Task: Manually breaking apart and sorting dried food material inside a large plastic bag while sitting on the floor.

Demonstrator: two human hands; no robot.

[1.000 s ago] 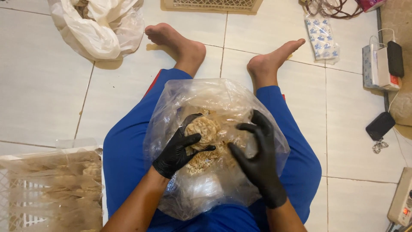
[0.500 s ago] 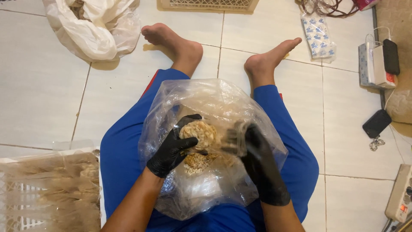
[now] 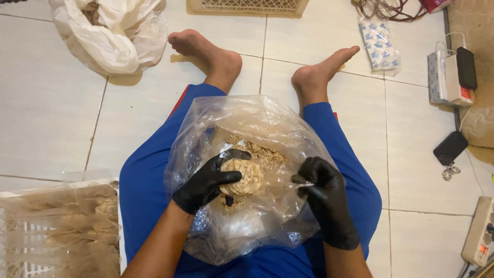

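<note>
A big clear plastic bag lies in my lap, over my blue trousers. Several tan puffed crackers lie loose inside it. My left hand, in a black glove, holds a round stack of these crackers above the bag's mouth. My right hand, also gloved in black, pinches a small clear plastic sleeve right beside the stack.
A crate of packed cracker sleeves stands at my left. A white plastic bag lies far left, a basket at the top. On the right are a tissue pack, a phone, chargers and a power strip.
Both hands were pressed on the bag's contents. My left hand has since lifted a round cracker stack, and my right hand has closed on a small clear sleeve.
</note>
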